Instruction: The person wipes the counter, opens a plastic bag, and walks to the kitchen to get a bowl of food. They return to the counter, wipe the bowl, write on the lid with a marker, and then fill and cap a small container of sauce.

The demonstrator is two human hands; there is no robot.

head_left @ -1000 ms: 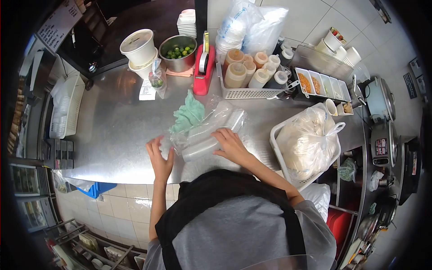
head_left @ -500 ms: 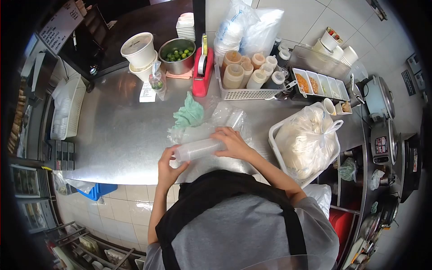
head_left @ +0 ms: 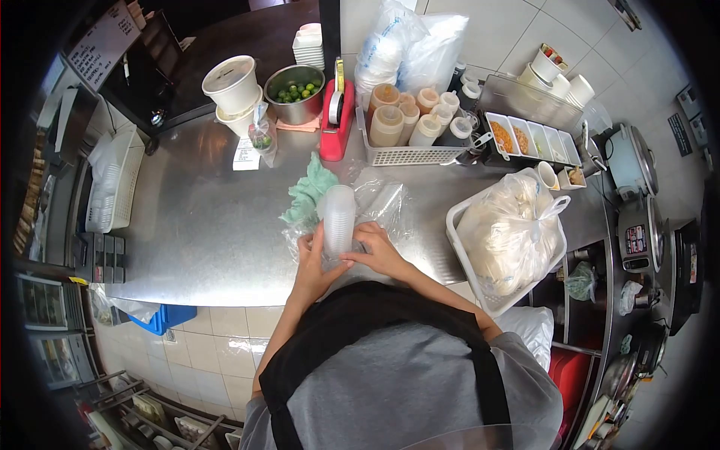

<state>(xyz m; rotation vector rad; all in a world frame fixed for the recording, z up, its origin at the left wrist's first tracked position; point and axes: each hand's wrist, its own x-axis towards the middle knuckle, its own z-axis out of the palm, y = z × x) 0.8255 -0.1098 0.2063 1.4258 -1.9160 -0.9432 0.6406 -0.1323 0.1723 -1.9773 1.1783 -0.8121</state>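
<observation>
A stack of clear plastic cups [head_left: 340, 217] points away from me, held between both hands over the front of the steel counter [head_left: 202, 232]. My left hand [head_left: 313, 264] grips its left side near the close end. On the opposite side, my right hand [head_left: 373, 251] closes around the same end, its thumb near the left thumb. Crumpled clear plastic wrap [head_left: 386, 199] lies just beyond my right hand. A green cloth [head_left: 309, 191] rests left of the stack's far end.
A white basket with a tied bag [head_left: 506, 232] stands at the right. Farther back are a bottle crate [head_left: 416, 155], a red tape dispenser [head_left: 337, 127], a bowl of limes [head_left: 296, 94] and lidded tubs [head_left: 231, 82]. Another basket [head_left: 122, 180] sits far left.
The cup stack has turned from lying sideways to pointing away from me. My left hand has moved right, and my right hand has come down toward the near end.
</observation>
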